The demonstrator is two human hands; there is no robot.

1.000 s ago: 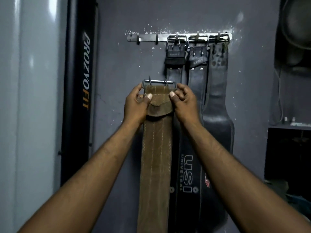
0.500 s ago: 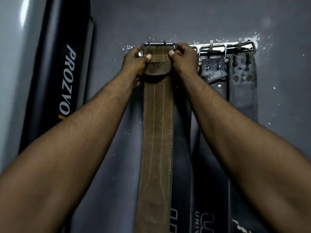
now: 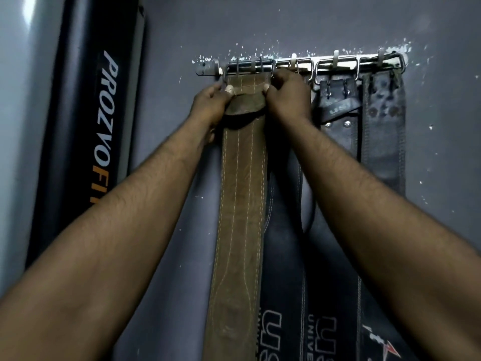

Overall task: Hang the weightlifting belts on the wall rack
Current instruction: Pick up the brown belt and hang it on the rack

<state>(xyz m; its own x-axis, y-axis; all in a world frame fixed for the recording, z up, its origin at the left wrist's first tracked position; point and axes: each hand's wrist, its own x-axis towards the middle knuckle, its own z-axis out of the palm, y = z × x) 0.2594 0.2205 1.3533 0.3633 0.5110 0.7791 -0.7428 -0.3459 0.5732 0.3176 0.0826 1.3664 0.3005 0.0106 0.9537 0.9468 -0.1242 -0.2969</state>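
Note:
A brown stitched leather belt point(image 3: 240, 194) hangs down the grey wall, its metal buckle point(image 3: 248, 68) up against the left part of the steel wall rack point(image 3: 346, 64). My left hand point(image 3: 209, 104) pinches the belt's top at its left edge. My right hand point(image 3: 287, 96) grips the top at its right edge. Three black belts hang to the right: one point(image 3: 285, 256) mostly behind my right arm, one with rivets point(image 3: 338, 118), and a worn one point(image 3: 385, 131) at the far right. Whether the buckle sits on a hook is hidden.
A tall black padded bag point(image 3: 86, 142) lettered PROZVOFIT stands against the wall on the left, next to a pale panel point(image 3: 23, 126). One bare hook end of the rack point(image 3: 205, 70) shows left of the brown belt.
Both hands have raised the brown belt from chest height up to the rack; the buckle now lies against the bar's left hooks. The view has closed in on the wall.

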